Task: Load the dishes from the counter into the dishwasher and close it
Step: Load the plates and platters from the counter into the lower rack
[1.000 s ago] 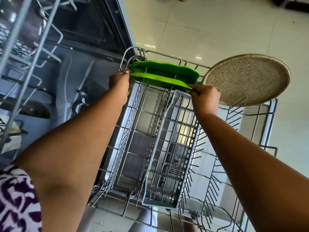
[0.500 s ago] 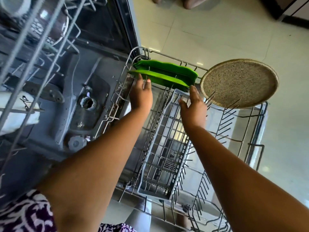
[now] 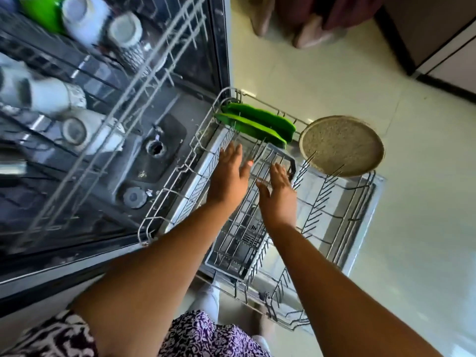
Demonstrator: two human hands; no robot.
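The dishwasher's lower wire rack [image 3: 332, 215] is pulled out over the open door. Two green plates [image 3: 255, 124] stand on edge at its far end. A round speckled beige plate [image 3: 340, 145] stands tilted at the rack's far right. A grey cutlery basket [image 3: 247, 228] runs down the middle. My left hand [image 3: 229, 173] and my right hand [image 3: 279, 191] hover over the basket with fingers spread, holding nothing, short of the green plates.
The upper rack [image 3: 77, 73] at the left holds white cups, a glass and a green item. The tub floor [image 3: 154, 155] shows below it. Pale floor tiles lie to the right, with another person's feet [image 3: 296, 27] at the top.
Both hands let go of the green plates and drew back toward me, fingers now spread. The view pulled back and up, showing the upper rack and more floor.
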